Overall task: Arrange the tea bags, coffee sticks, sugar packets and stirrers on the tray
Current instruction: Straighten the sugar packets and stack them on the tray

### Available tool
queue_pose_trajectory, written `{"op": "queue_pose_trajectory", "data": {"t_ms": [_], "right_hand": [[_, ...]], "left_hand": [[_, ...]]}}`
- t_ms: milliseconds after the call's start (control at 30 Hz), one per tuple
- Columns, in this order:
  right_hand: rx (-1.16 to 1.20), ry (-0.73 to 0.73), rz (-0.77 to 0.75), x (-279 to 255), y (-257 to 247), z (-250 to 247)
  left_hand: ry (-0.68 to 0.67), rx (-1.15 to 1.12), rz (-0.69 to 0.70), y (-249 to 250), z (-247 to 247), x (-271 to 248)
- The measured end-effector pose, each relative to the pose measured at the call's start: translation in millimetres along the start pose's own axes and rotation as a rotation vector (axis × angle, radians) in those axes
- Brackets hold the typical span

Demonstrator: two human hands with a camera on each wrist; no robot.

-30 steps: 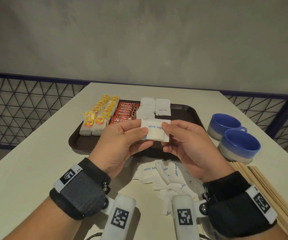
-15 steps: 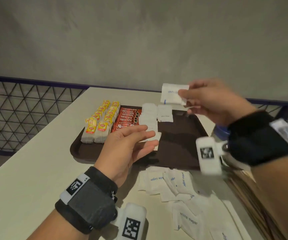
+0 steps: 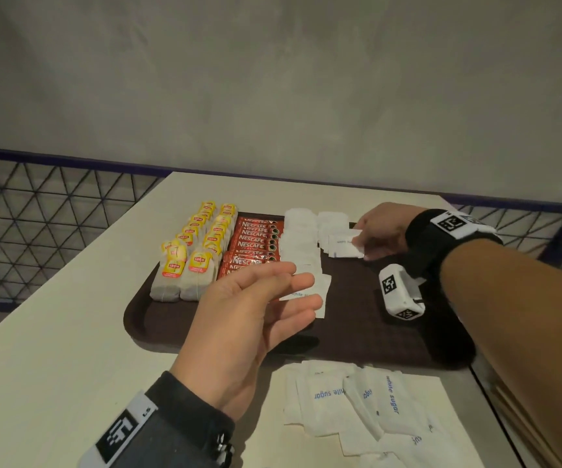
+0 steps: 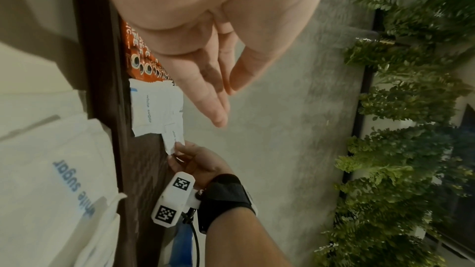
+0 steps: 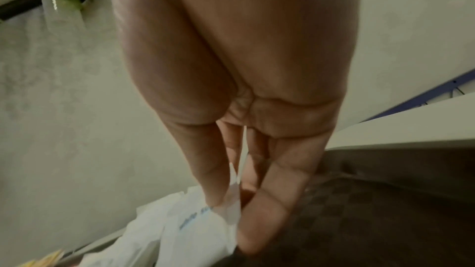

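My right hand (image 3: 382, 231) pinches a white sugar packet (image 3: 345, 244) at the tray's (image 3: 367, 336) far edge, on the second sugar column. My left hand (image 3: 256, 315) hovers relaxed, fingers straight, over the tray's near edge, holding nothing.

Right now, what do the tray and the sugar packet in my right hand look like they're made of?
Tray: probably moulded plastic, dark brown, matte, with a checkered texture in the right wrist view. Sugar packet: thin white paper, matte, creased, blue print.

Sugar packets (image 4: 154, 107) beside coffee sticks (image 4: 144, 62)
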State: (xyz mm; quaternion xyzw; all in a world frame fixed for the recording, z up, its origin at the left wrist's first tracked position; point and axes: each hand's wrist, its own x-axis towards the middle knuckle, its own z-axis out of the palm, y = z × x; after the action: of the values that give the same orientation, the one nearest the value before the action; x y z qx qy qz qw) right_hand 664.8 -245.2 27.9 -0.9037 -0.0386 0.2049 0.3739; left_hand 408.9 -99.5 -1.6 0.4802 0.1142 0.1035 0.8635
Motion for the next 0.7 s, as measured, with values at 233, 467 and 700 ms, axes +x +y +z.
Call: {"op": "queue_pose_trajectory", "data": {"t_ms": [233, 467, 700], "right_hand": [[-0.245, 0.012, -0.026, 7.3, -9.4, 10.6], [-0.417, 0.024, -0.092, 2.5, -16.8, 20.4], [-0.542, 0.089, -0.14, 2.2, -23.8, 26.4]], "left_hand": [[0.017, -0.03, -0.005, -4.3, 2.2, 1.2], [0.029, -0.042, -0.001, -5.4, 6.3, -0.6], [0.054, -0.039, 0.013, -3.0, 7.3, -0.8]]}}
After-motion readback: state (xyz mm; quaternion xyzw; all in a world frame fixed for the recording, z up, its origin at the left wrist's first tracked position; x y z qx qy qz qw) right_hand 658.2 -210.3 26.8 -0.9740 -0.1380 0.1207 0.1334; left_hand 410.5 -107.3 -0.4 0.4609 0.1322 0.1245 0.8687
